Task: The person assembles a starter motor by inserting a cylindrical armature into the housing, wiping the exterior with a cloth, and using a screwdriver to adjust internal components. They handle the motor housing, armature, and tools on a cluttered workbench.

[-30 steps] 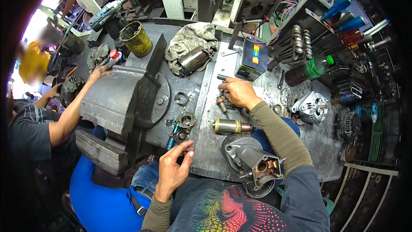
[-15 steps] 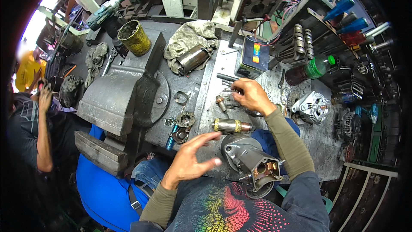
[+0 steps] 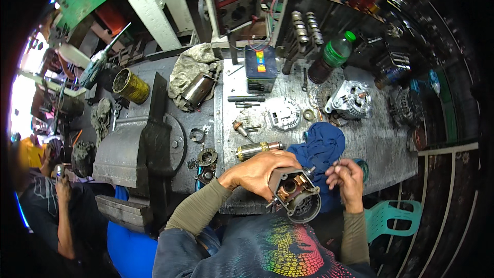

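Note:
My left hand (image 3: 257,170) grips a grey starter motor housing (image 3: 295,194) held over my lap, its open end facing up with copper parts inside. My right hand (image 3: 348,176) is beside the housing, its fingers pinched on a thin metal pin or tool pointing up. A blue rag (image 3: 320,146) lies under and behind both hands at the bench edge. An armature shaft (image 3: 256,150) with a brass-coloured end lies on the bench just above my left hand.
A large grey bench vise (image 3: 135,146) sits at left. On the steel bench (image 3: 381,139) lie an alternator (image 3: 350,99), a round cover (image 3: 283,113), a small battery (image 3: 261,68), a green bottle (image 3: 332,56), a yellow can (image 3: 130,86), a rag-wrapped motor (image 3: 195,85). Another person (image 3: 56,211) sits at left.
My left hand has come from the bench edge onto the housing and lifted it. My right hand left the bench parts and moved beside the housing. The view shifted right.

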{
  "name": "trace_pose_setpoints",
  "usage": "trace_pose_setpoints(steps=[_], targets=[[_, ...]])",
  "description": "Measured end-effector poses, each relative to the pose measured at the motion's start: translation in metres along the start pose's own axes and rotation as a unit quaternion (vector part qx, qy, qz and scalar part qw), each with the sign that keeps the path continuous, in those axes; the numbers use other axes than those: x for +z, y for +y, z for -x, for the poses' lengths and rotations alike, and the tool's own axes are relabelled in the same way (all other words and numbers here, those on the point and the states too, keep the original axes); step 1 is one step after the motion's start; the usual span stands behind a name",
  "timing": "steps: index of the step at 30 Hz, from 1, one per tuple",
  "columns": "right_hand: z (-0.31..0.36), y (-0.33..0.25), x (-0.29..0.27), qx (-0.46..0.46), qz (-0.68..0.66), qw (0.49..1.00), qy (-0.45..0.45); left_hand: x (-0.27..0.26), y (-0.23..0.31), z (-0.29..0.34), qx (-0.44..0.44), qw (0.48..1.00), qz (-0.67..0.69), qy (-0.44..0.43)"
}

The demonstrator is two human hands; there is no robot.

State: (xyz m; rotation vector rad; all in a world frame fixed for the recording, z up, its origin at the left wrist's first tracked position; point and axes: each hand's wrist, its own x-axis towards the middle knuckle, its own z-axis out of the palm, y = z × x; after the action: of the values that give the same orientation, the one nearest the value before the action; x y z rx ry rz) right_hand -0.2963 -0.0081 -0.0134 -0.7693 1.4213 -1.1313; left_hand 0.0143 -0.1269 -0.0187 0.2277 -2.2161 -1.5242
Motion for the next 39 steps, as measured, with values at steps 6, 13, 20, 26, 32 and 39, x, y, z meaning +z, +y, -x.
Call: trace_pose_setpoints(steps=[6,13,20,26,32,39], targets=[[0.074,0.058,0.024,0.051,-0.115,0.991,-0.043,0.006,0.0,0.004,-0.047,0.998,0.028,0.041],[0.073,0.052,0.075,-0.009,-0.139,0.984,-0.106,0.023,-0.003,0.031,-0.081,0.943,0.178,0.269],[0.06,-0.018,0.098,-0.192,-0.054,0.977,-0.07,0.0,0.045,0.003,0.034,0.778,0.506,0.37],[0.067,-0.074,0.116,-0.447,0.107,0.884,-0.088,-0.017,0.104,-0.001,0.084,0.749,0.509,0.416],[0.071,-0.094,0.128,-0.5,0.121,0.852,-0.098,-0.005,0.131,0.001,0.121,0.777,0.491,0.375],[0.08,-0.097,0.137,-0.547,0.137,0.822,-0.082,0.017,0.134,-0.006,0.109,0.781,0.422,0.448]])
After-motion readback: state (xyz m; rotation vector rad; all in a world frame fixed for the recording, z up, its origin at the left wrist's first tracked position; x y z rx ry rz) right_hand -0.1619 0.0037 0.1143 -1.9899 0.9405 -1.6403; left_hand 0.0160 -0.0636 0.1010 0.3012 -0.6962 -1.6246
